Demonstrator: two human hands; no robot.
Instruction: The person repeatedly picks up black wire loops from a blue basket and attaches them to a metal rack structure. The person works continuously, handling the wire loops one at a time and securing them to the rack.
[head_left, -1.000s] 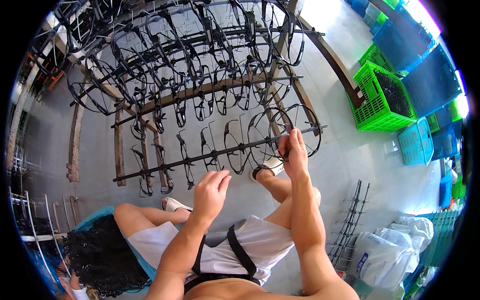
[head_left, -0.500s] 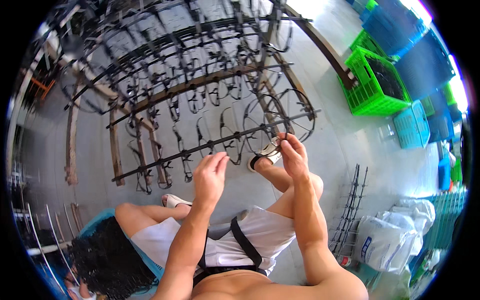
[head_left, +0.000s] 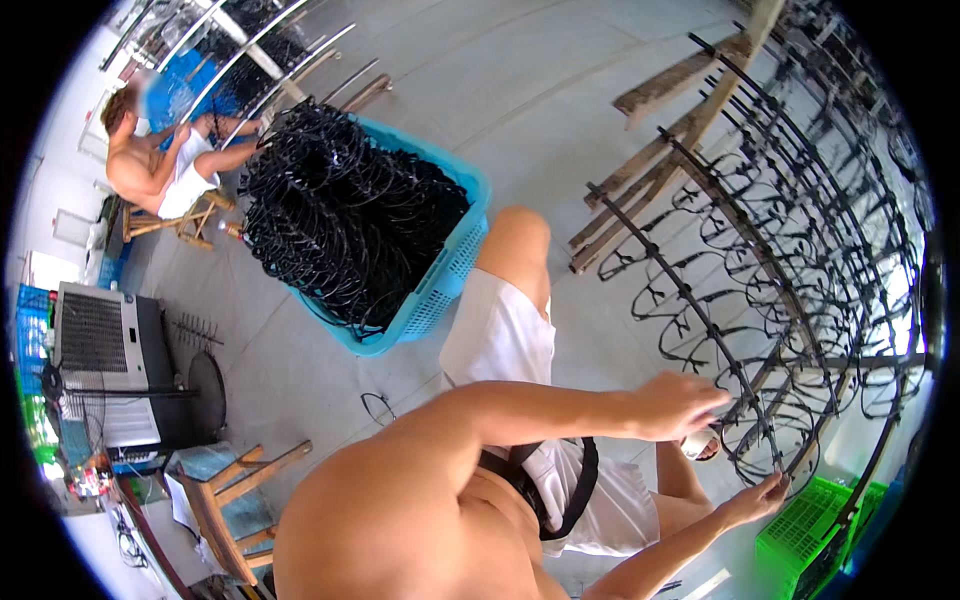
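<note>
Several black rods lie side by side on a rack at the right, with thin black looped pieces along them. On the nearest rod (head_left: 650, 247), the lower end meets my right hand (head_left: 752, 500), whose fingertips are pinched at a thin black hoop (head_left: 737, 468). My left hand (head_left: 680, 405) hovers just beside that rod, its fingers stretched toward the loops and nothing visible in them. Whether the left fingertips touch a loop I cannot tell. A light-blue basket (head_left: 440, 290), heaped with black looped pieces (head_left: 350, 200), stands beside my left knee.
Wooden beams (head_left: 640, 180) support the rods. A green crate (head_left: 800, 540) sits at the lower right. On the left are a wooden stool (head_left: 230, 500), a grey air cooler (head_left: 100, 350) and another person (head_left: 160, 170) seated. One loose hoop (head_left: 378, 408) lies on the floor.
The view has swung left, bringing the basket and the other person into full view. My left hand's fingers have gone from bunched to stretched out; the right still pinches near the rod's end.
</note>
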